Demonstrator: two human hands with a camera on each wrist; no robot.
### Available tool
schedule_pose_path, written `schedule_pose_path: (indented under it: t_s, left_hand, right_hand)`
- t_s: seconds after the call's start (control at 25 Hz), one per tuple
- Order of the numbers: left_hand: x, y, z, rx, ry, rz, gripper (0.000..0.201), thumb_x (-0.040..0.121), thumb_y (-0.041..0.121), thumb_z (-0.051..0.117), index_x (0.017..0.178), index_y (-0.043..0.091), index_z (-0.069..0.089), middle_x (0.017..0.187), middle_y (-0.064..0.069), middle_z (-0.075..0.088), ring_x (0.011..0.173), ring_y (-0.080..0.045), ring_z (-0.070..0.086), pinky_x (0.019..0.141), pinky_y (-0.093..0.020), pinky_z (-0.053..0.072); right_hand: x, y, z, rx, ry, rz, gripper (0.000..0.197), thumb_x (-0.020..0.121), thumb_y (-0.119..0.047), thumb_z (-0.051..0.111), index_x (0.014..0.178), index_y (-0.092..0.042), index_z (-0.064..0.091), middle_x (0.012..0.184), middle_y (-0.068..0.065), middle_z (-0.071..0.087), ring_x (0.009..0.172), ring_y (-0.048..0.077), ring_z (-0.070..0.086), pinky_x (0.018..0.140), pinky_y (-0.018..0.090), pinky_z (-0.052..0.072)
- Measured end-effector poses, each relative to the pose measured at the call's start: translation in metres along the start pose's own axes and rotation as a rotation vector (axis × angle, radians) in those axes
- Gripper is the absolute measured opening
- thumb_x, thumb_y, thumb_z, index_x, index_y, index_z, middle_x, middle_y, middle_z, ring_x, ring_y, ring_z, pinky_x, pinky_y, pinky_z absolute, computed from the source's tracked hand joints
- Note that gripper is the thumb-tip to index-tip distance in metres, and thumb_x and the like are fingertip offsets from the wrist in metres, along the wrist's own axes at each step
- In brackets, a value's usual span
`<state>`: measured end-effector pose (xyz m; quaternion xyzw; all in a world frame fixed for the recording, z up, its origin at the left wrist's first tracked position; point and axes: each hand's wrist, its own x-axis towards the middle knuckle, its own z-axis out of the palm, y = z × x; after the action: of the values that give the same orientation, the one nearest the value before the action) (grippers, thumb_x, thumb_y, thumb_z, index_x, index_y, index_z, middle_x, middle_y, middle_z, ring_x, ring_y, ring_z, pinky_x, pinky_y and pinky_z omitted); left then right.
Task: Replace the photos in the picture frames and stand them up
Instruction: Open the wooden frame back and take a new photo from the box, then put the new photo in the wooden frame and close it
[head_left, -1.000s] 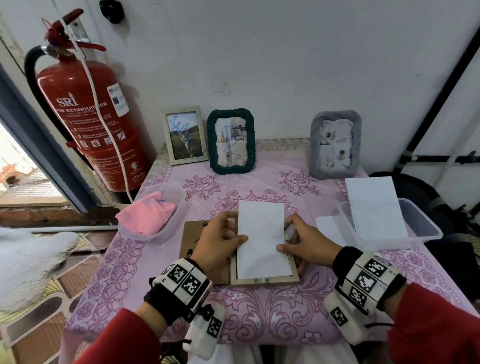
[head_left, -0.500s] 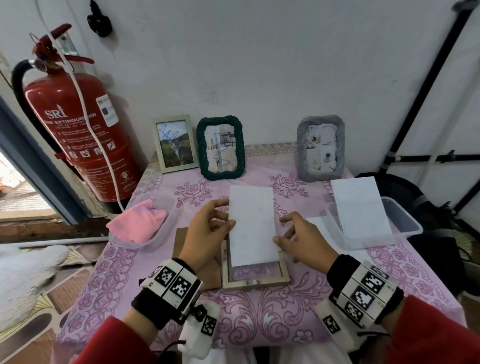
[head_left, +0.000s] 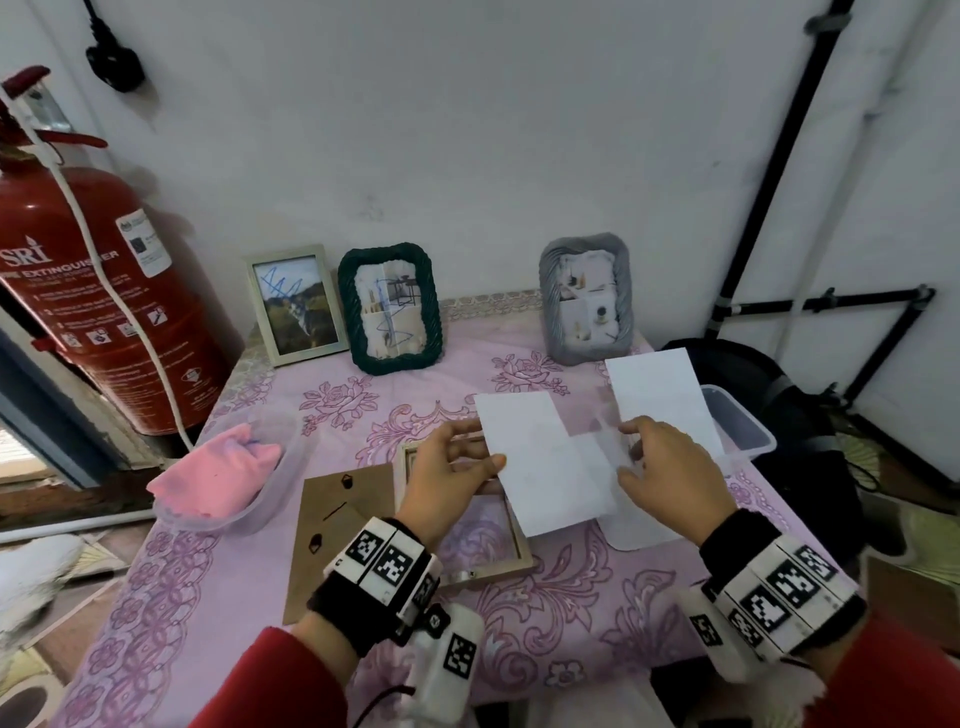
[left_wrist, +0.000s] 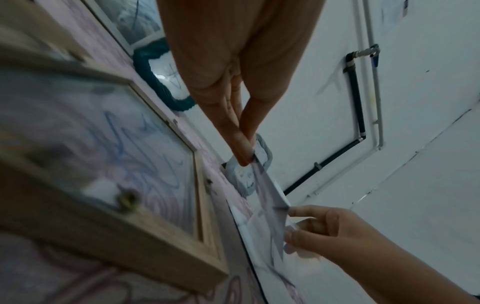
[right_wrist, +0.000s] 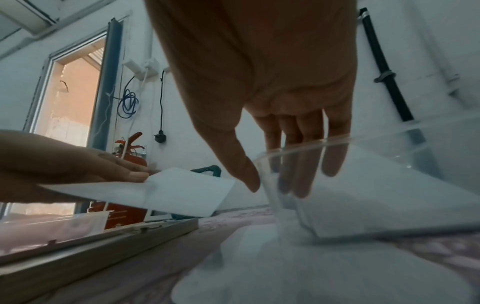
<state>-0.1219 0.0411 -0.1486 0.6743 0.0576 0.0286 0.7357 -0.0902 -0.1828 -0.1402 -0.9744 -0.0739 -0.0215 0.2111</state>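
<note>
1. The left hand (head_left: 447, 475) is reaching forward over the table, palm down, pinching the left edge of a white photo (head_left: 545, 462) between thumb and fingers.
2. The right hand (head_left: 670, 473) is hovering just beside the photo's right edge, fingers straight and relaxed, gripping nothing; its fingertips (right_wrist: 298, 185) are hanging at the corner of a clear plastic tub (head_left: 737, 421).
3. The photo is being held blank side up, off the table, above the right part of the wooden frame (head_left: 488, 540) and a clear sheet (head_left: 644, 525) lying on the pink floral cloth (head_left: 571, 623).
4. Compared with half a second ago, the photo is now lifted away to the right of the frame, no longer lying over it, so the cloth is showing through the frame's opening (the right hand has also shifted toward the tub).
5. The photo's long axis is running from near to far, leaning a little leftward at its far end; the frame is lying flat, face down, long axis also near to far.
6. The brown backing board (head_left: 337, 540) is lying flat just left of the frame.
7. Another white sheet (head_left: 665, 395) is leaning in the tub.
8. Three frames are standing at the back wall: a pale one (head_left: 298, 306), a dark green one (head_left: 389, 306) and a grey one (head_left: 587, 296).
</note>
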Motion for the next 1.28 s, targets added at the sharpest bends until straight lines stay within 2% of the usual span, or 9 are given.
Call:
schedule_pose_path:
  t_s: [0.12,0.32,0.64,0.76,0.84,0.92,1.04,1.2,1.28]
  left_hand:
    - [0.004,-0.008,0.019,-0.002,-0.022,-0.062,0.042,0.083,-0.011,0.059,0.122,-0.003,0.045,0.088,-0.018,0.051,0.068,-0.020,0.061,0.053,-0.023,0.057]
    - [0.010,-0.019,0.046,-0.063,-0.076,-0.167,0.039,0.083,-0.016,0.056,0.117,-0.004,0.044,0.077,-0.012,0.047,0.059,-0.013,0.062,0.050,-0.026,0.058]
    - [0.024,-0.039,0.077,0.186,-0.038,-0.200,0.042,0.075,-0.007,0.071,0.109,0.000,0.048,0.076,-0.009,0.055,0.053,-0.012,0.062,0.052,-0.021,0.055]
    - [0.027,-0.042,0.076,0.430,-0.029,-0.127,0.049,0.071,0.001,0.077,0.113,-0.001,0.052,0.087,-0.007,0.058,0.066,-0.010,0.058,0.061,-0.015,0.052]
    - [0.028,-0.041,0.076,0.589,-0.003,-0.068,0.058,0.071,0.007,0.077,0.122,-0.002,0.050,0.110,-0.013,0.052,0.086,-0.016,0.058,0.081,-0.019,0.051]
    - [0.028,-0.036,0.080,0.695,0.043,0.009,0.061,0.075,0.012,0.074,0.129,0.002,0.047,0.123,-0.014,0.042,0.107,-0.022,0.052,0.100,-0.028,0.042]
    - [0.032,-0.021,0.092,0.655,0.050,0.179,0.043,0.081,0.009,0.067,0.121,0.005,0.054,0.118,-0.013,0.048,0.104,-0.021,0.053,0.096,-0.030,0.043]
    - [0.051,0.001,0.110,0.550,0.055,0.299,0.026,0.082,0.003,0.065,0.107,0.003,0.061,0.110,-0.015,0.060,0.093,-0.022,0.058,0.088,-0.033,0.049]
    - [0.063,0.009,0.118,0.521,0.068,0.310,0.022,0.082,0.003,0.063,0.105,0.001,0.062,0.106,-0.016,0.064,0.087,-0.020,0.058,0.083,-0.028,0.049]
  right_hand:
    - [-0.004,0.008,-0.003,0.101,0.083,-0.013,0.033,0.084,-0.015,0.060,0.116,-0.012,0.062,0.088,0.003,0.066,0.089,0.024,0.062,0.081,0.036,0.049]
    - [-0.006,0.015,-0.007,0.219,0.131,-0.057,0.027,0.081,-0.013,0.063,0.107,-0.011,0.067,0.079,-0.001,0.064,0.078,0.018,0.061,0.078,0.034,0.050]
    - [-0.014,0.021,-0.002,0.208,0.075,-0.120,0.026,0.083,-0.020,0.064,0.109,-0.014,0.064,0.080,-0.007,0.056,0.085,0.018,0.059,0.088,0.043,0.046]
    - [-0.013,0.023,-0.001,0.195,0.060,-0.144,0.026,0.084,-0.023,0.064,0.110,-0.015,0.062,0.081,-0.008,0.055,0.085,0.017,0.059,0.088,0.044,0.045]
    - [-0.011,0.023,-0.002,0.199,0.039,-0.139,0.027,0.085,-0.027,0.065,0.109,-0.014,0.063,0.080,-0.007,0.056,0.084,0.017,0.060,0.088,0.041,0.046]
    - [-0.007,0.021,-0.005,0.286,0.037,-0.103,0.026,0.086,-0.030,0.064,0.104,-0.012,0.065,0.076,-0.005,0.059,0.077,0.014,0.059,0.080,0.029,0.047]
    - [0.010,0.020,-0.022,0.431,0.074,-0.053,0.018,0.087,-0.022,0.063,0.097,-0.009,0.069,0.070,-0.002,0.061,0.064,0.008,0.054,0.059,0.009,0.039]
    - [0.047,0.034,-0.061,0.359,0.080,-0.013,0.017,0.085,-0.019,0.064,0.099,-0.012,0.070,0.077,0.002,0.064,0.068,0.009,0.055,0.060,0.018,0.038]
    - [0.065,0.044,-0.073,0.332,0.083,0.032,0.021,0.084,-0.016,0.064,0.102,-0.009,0.069,0.081,0.007,0.065,0.068,0.012,0.056,0.060,0.015,0.039]
